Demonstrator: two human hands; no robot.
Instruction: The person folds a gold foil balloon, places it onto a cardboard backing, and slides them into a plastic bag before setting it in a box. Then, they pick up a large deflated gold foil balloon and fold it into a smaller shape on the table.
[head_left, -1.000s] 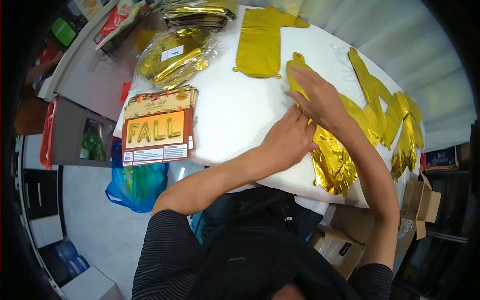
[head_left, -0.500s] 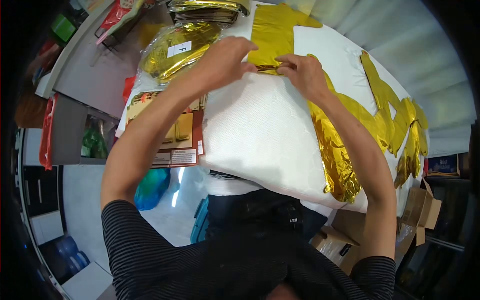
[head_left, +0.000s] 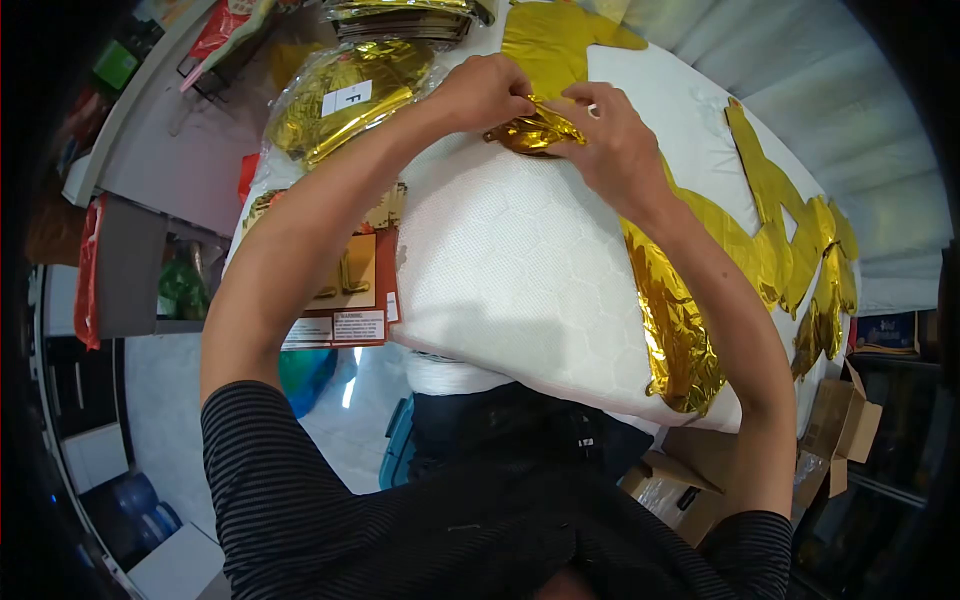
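A gold foil sheet [head_left: 545,45] lies at the top middle of the white padded surface [head_left: 500,250], its near end crumpled and lifted. My left hand [head_left: 488,92] pinches that near end from the left, with fingertips on the foil. My right hand [head_left: 615,140] is at the right side of the same crumpled end, thumb against it and the index finger bent above. More gold foil [head_left: 675,320] runs from beside my right forearm down to the near edge of the surface.
A clear bag of gold foil [head_left: 375,80] with an "F" label lies left of my left hand. Printed packages [head_left: 350,325] sit under my left forearm. Further gold foil pieces [head_left: 765,190] lie at the right. An open cardboard box [head_left: 845,415] stands at lower right.
The near end of the foil sheet was flat and is now crumpled and raised. My left hand has moved right and closed on it; my right hand has shifted slightly.
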